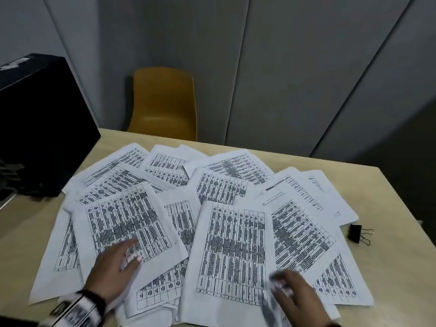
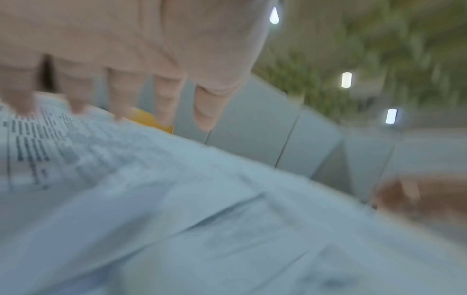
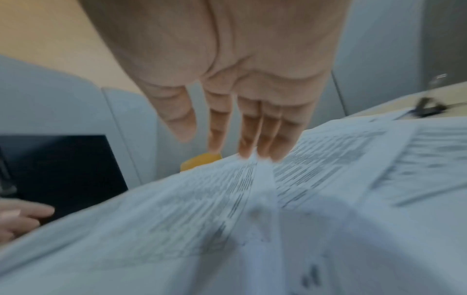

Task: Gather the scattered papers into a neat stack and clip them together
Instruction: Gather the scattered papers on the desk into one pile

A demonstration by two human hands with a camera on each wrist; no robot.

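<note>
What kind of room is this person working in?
Probably an office or small meeting room: printed table sheets lie spread over a pale wooden desk, a black binder clip sits beside them, and a yellow chair stands against plain grey wall panels.

A yellow chair (image 1: 162,102) stood behind the far edge of the pale wooden table (image 1: 389,263), against grey wall panels (image 1: 283,67). A large black case (image 1: 40,128) sat on the table's far left corner, with a white label on its top.
</note>
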